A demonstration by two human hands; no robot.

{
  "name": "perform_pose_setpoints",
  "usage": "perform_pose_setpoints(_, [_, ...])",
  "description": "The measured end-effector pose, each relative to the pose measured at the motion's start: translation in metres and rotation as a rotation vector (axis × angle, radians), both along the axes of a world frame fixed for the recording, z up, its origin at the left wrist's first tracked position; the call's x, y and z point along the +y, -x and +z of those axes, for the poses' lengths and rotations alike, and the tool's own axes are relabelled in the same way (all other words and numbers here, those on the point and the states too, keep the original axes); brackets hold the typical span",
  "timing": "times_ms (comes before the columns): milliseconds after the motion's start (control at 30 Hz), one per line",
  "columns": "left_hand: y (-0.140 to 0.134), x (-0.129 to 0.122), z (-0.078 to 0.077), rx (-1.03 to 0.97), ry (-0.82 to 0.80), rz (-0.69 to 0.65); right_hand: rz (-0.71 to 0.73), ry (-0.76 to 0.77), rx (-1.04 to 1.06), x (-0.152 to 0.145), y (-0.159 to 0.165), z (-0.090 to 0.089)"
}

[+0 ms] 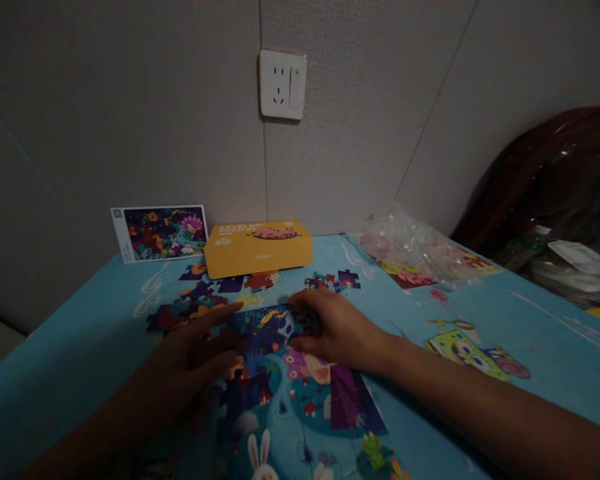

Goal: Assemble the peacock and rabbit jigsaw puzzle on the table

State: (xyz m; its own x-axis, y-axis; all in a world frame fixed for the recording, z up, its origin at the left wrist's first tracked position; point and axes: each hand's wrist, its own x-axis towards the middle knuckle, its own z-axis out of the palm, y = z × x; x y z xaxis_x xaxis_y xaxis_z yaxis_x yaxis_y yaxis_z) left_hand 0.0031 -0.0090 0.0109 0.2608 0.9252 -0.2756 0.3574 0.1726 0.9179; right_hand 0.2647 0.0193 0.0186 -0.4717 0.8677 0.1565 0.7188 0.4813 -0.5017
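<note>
A partly joined jigsaw puzzle (285,393) lies flat in front of me, with a rabbit, a frog and a winding blue stream on it. My right hand (333,327) is at its upper right edge, thumb and fingers closed around a dark puzzle piece (307,322). Much of that piece is hidden by the hand. On the puzzle's left side rests my left hand (200,350), its index finger stretched toward the top left corner and its fingers apart. I see nothing held in it. Beyond the left fingers, several loose puzzle pieces (185,312) lie in a dark cluster.
A yellow puzzle box (260,250) stands against the wall beside a picture card (165,233). More loose pieces (333,280) lie before the box. At right are a clear plastic bag (415,243) and a dark chair (555,180). The blue tablecloth (90,327) has cartoon prints.
</note>
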Motion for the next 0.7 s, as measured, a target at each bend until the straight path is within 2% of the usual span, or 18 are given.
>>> perform_pose_setpoints(100, [0.0,0.001,-0.001,-0.05,0.124,-0.011,0.205,0.055,0.067,-0.011,0.006,0.0])
perform_pose_setpoints(233, [0.001,0.004,-0.004,-0.065,0.143,-0.055,0.474,0.009,0.072,-0.019,0.01,0.002])
perform_pose_setpoints(467, [0.002,0.005,-0.007,-0.021,0.132,-0.06,0.3,0.024,-0.027,-0.021,0.007,0.007])
perform_pose_setpoints(567, [0.001,0.005,-0.006,-0.003,0.115,-0.102,0.338,0.012,0.004,-0.018,0.006,0.005])
perform_pose_setpoints(700, [-0.002,0.003,-0.009,-0.042,0.127,-0.197,0.483,-0.118,0.082,-0.017,0.011,0.001])
